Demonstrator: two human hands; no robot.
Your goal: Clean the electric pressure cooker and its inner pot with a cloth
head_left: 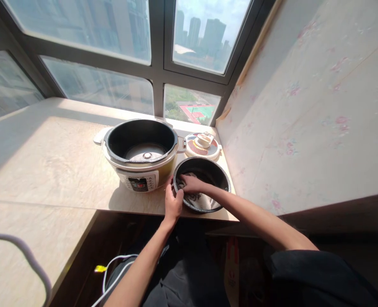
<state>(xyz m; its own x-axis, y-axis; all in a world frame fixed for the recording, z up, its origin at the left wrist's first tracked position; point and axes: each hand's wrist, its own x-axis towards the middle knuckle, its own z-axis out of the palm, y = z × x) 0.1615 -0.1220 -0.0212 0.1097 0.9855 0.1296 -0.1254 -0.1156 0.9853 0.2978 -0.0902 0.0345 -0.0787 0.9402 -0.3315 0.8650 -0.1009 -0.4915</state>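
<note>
A dark inner pot (220,172) stands at the front edge of the ledge. My left hand (173,204) grips its left rim, thumb at the top edge and fingers around the outside wall. Inside the pot, my right hand (191,184) is closed on a pale cloth (204,201) with dark markings, close to the left inner wall. Its fingertips are partly hidden. Left of the pot is an electric pressure cooker (166,168), lidless, with its dark cavity and round base showing. Behind the pot lies the cooker's lid (193,147), with a cream handle on top.
A window (158,76) with dark frames rises behind the stone ledge (64,162). The patterned wall (304,106) borders the pot's right side. A white cable (115,258) with a yellow tag hangs below, and a grey cable (25,253) crosses the lower left.
</note>
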